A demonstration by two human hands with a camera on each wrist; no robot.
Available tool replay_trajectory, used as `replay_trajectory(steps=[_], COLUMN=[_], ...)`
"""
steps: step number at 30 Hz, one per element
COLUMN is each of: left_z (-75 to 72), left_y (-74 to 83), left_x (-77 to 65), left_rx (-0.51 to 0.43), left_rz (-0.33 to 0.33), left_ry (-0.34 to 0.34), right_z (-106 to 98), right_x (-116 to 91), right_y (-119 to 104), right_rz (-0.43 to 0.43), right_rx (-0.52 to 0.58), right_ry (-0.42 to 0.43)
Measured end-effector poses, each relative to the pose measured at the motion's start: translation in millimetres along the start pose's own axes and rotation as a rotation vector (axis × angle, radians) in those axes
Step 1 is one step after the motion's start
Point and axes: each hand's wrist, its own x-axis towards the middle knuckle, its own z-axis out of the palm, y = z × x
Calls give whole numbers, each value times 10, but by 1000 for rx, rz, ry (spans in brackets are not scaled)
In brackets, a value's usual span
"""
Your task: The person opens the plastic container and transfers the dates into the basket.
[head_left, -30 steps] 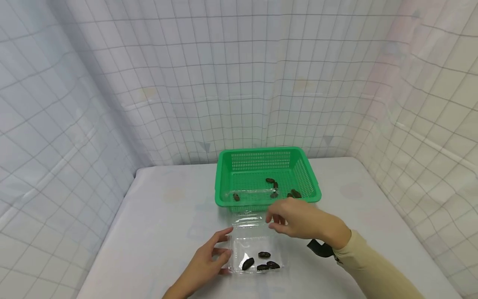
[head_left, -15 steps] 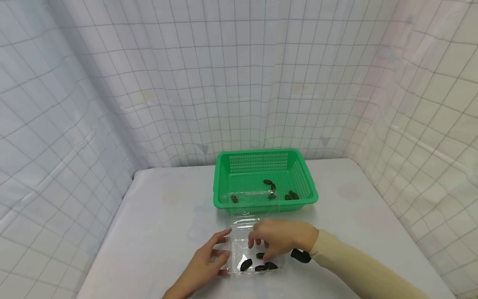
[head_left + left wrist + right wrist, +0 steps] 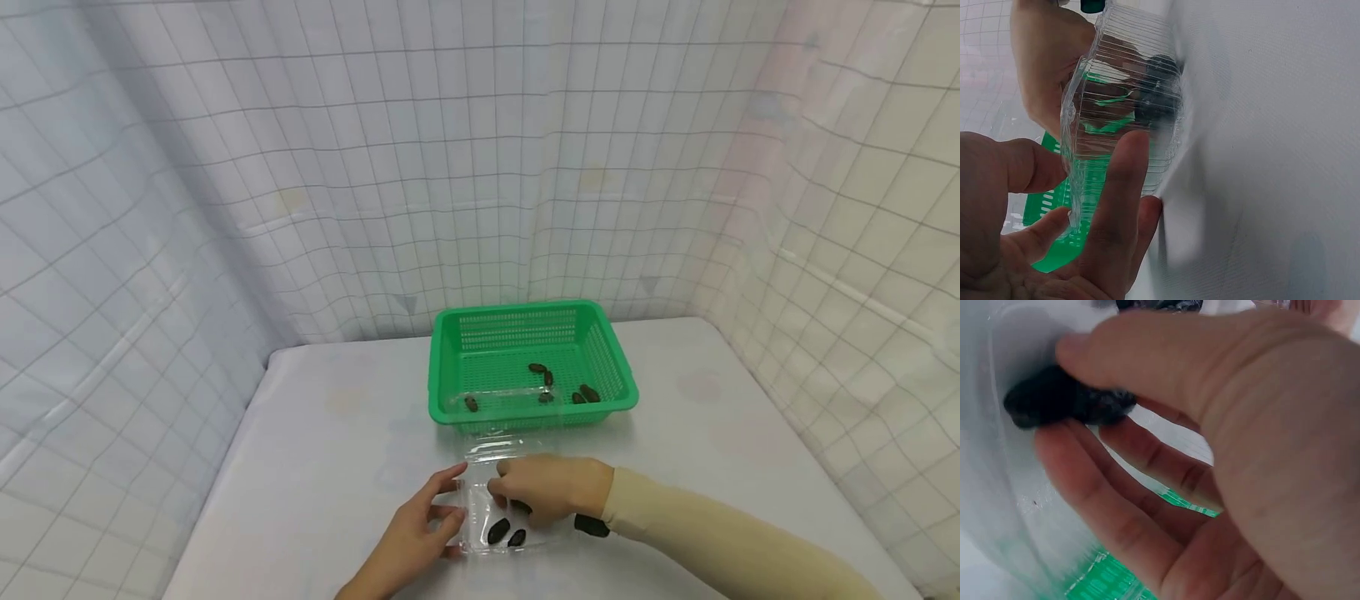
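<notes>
A clear plastic clamshell box (image 3: 480, 500) lies opened out, holding a few dark wrinkled dates (image 3: 498, 531). Its raised lid (image 3: 506, 402) overlaps the front of a green basket. At the box's left side, my left hand (image 3: 420, 525) rests relaxed, spread fingers (image 3: 1124, 169) touching the ridged wall. My right hand (image 3: 547, 487) reaches down inside the box from the right and covers part of its contents. In the right wrist view, thumb and fingertips pinch a dark date (image 3: 1044, 400), with another dark piece right against it.
The green basket (image 3: 619, 375) stands behind the box, with several more dates (image 3: 589, 393) on its floor. White gridded cloth (image 3: 480, 167) hangs at the back and both sides. A white cloth (image 3: 322, 433) covers the table.
My right hand has come down and left into the box, onto the dates. One date at the front right has gone out of sight by that hand. The left hand stays at the box's side.
</notes>
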Motion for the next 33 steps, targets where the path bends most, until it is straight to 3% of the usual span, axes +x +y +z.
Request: replay_trajectory(steps=[12, 33], left_z=[-20, -7], left_y=[9, 6], left_x=[-33, -38], left_rx=[7, 4], left_rz=[38, 26], left_ry=[-10, 2], right_z=[-38, -324], right_x=[-36, -233], right_y=[68, 166], right_rz=[-25, -137], right_rx=[84, 223], right_ry=[74, 288])
